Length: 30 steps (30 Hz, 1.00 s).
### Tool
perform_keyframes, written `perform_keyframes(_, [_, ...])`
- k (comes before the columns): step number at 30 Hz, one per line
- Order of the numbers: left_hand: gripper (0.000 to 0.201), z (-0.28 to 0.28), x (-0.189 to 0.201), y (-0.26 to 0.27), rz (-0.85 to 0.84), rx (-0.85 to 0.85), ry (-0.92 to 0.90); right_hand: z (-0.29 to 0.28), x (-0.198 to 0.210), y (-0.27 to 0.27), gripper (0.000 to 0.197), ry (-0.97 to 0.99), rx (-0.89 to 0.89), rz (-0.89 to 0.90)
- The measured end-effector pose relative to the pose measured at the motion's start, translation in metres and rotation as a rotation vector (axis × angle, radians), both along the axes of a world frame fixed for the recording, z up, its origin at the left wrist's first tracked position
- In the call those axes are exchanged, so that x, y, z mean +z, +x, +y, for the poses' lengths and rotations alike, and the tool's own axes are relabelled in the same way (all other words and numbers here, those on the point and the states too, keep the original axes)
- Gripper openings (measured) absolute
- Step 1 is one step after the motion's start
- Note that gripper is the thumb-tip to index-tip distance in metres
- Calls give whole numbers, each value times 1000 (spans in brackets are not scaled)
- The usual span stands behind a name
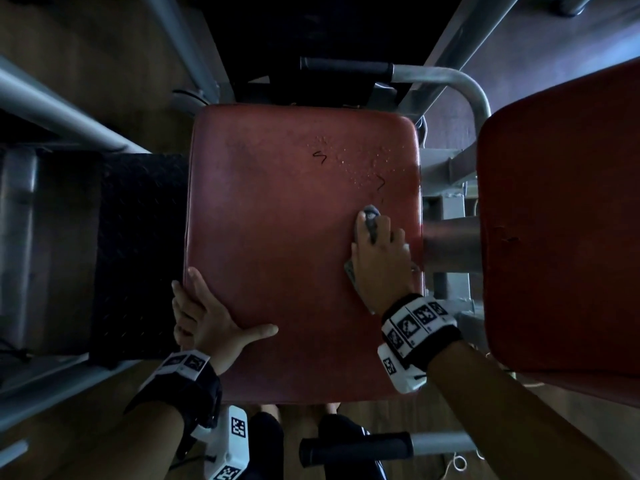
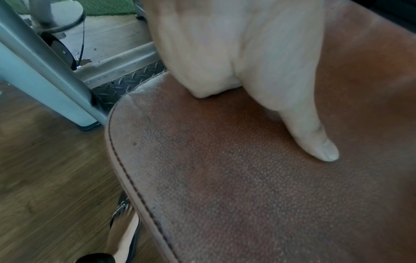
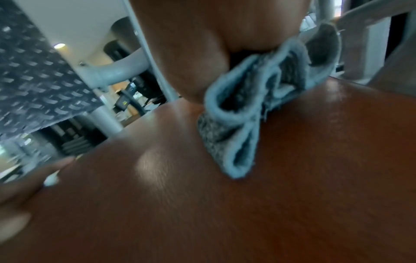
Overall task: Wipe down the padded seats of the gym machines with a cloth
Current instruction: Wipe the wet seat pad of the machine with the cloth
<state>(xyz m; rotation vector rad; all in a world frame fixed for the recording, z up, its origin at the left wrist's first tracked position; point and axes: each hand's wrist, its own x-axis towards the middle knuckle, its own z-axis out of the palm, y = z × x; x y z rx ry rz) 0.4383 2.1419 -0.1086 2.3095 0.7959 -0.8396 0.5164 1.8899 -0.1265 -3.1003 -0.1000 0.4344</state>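
Fingers point(image 1: 382, 225) curled round cloth point(image 3: 236, 124) — on seat point(image 1: 277, 237)

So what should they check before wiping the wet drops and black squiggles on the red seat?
1. Cloth held in the right hand: ok.
2. Cloth touching the red seat: ok.
3. Left hand steadying the seat's near left edge: ok.
4. Way forward to the drops and black squiggles free: ok.
5. Drops and squiggles wiped: not ok, both there.
6. Cloth damp enough: cannot tell.
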Motion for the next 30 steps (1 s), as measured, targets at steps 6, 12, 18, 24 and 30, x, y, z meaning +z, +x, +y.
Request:
perform_keyframes(6, [168,0,-1,-1,-14,-3,1,-8,4,26,60,-9,-63,-2])
perform_keyframes(12, [169,1,0,0,-4,-6,10,-20,12,12,58,29,-65,-6])
perform_keyframes(18, [167,0,1,1,-10,-2,-15,-29,4,-3,70,-64,-3,25])
perform_keyframes(24, [166,0,1,0,-21,-6,4,-19,5,64,75,-10,-69,22])
perform_keyframes(30, [168,0,3,0,-10,3,-6,-22,1,22,60,-5,-45,-10])
